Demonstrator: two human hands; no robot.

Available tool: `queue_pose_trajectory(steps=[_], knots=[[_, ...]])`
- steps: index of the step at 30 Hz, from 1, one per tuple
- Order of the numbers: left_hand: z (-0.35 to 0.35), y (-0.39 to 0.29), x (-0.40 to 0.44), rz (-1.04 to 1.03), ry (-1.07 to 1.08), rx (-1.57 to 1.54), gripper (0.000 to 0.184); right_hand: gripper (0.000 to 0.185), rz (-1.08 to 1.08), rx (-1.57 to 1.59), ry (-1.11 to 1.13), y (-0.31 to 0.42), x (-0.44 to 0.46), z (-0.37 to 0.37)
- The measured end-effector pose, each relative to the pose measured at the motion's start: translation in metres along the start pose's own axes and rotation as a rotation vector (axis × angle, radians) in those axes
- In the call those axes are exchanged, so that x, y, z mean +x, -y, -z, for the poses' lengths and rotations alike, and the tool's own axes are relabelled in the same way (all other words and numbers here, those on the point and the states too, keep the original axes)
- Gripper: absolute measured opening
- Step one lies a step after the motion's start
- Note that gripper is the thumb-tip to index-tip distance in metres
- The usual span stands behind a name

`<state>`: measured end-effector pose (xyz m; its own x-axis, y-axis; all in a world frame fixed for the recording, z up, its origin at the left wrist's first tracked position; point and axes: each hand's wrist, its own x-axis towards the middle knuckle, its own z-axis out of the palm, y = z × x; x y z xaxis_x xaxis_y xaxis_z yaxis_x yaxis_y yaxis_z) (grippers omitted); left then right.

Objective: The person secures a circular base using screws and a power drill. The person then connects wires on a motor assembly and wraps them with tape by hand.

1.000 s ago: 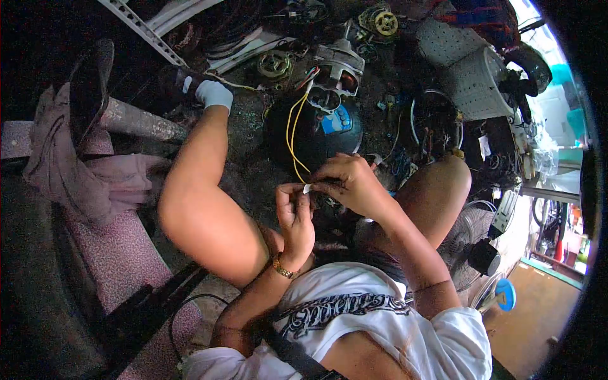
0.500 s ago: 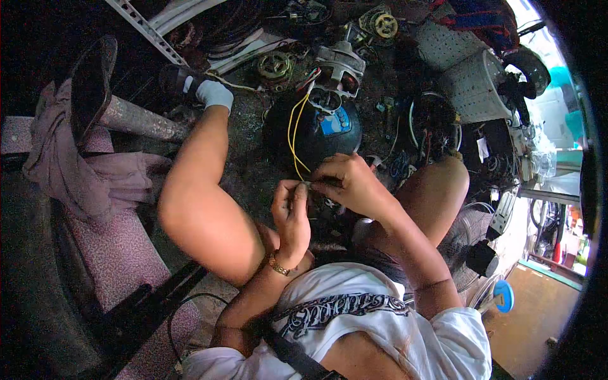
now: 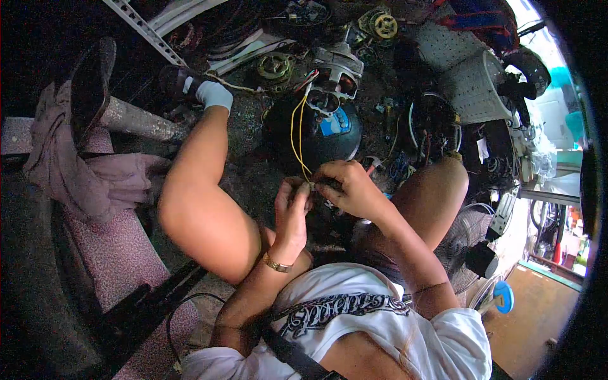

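Note:
Two thin yellow wires (image 3: pixel 294 134) run down from an electric motor (image 3: pixel 338 68) to my fingertips. My left hand (image 3: pixel 292 206), with a watch (image 3: pixel 277 264) at its wrist, pinches the wire ends between thumb and fingers. Meeting it from the other side, my right hand (image 3: pixel 346 185) has its fingers closed on the same ends. The fingers cover the wire tips, so how they are joined cannot be seen. Behind my hands, the motor rests by a round black object (image 3: pixel 326 139) that bears a blue label (image 3: pixel 335 122).
Around the motor lie metal motor parts (image 3: pixel 276 68) and a pulley-like part (image 3: pixel 384 25). A white perforated basket (image 3: pixel 475 88) stands at the right, beside a wheel-like ring (image 3: pixel 436 126). A fan guard (image 3: pixel 465 237) is near my right knee. At the left is a patterned bench (image 3: pixel 114 253) with a cloth (image 3: pixel 76 164).
My left hand has turned slightly and its fingers have moved a little right, closer to my right hand. The yellow wires have shifted with them. The motor sits about where it was.

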<state>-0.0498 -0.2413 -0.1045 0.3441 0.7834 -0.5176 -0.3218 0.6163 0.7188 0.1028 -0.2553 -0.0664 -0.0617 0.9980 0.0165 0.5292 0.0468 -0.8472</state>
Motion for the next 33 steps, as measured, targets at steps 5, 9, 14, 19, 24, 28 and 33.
queue_pose_trajectory(steps=[5, 9, 14, 19, 24, 28, 33], knots=[[-0.002, 0.002, -0.004, -0.367, 0.007, 0.510, 0.006, 0.017, -0.010, 0.012, -0.027, -0.007, -0.003, -0.001], [0.007, 0.005, -0.003, -0.371, 0.045, 0.570, 0.006, 0.014, 0.000, 0.015, -0.074, -0.005, -0.005, 0.002], [0.004, 0.006, 0.000, -0.400, 0.074, 0.640, 0.006, 0.015, 0.006, -0.022, -0.118, -0.010, -0.010, 0.000], [-0.001, -0.003, 0.001, -0.117, 0.171, 0.287, 0.009, 0.017, 0.066, -0.104, -0.136, -0.016, -0.016, -0.002], [-0.005, 0.000, -0.003, 0.036, 0.198, 0.100, 0.011, 0.017, -0.016, -0.122, -0.151, -0.022, -0.019, -0.006], [0.002, 0.012, -0.003, -0.040, 0.177, 0.019, 0.008, 0.022, -0.068, -0.204, -0.094, -0.025, -0.016, -0.007], [-0.003, 0.007, -0.004, 0.019, 0.080, -0.071, 0.007, 0.018, 0.041, -0.244, -0.213, -0.025, -0.009, -0.016]])
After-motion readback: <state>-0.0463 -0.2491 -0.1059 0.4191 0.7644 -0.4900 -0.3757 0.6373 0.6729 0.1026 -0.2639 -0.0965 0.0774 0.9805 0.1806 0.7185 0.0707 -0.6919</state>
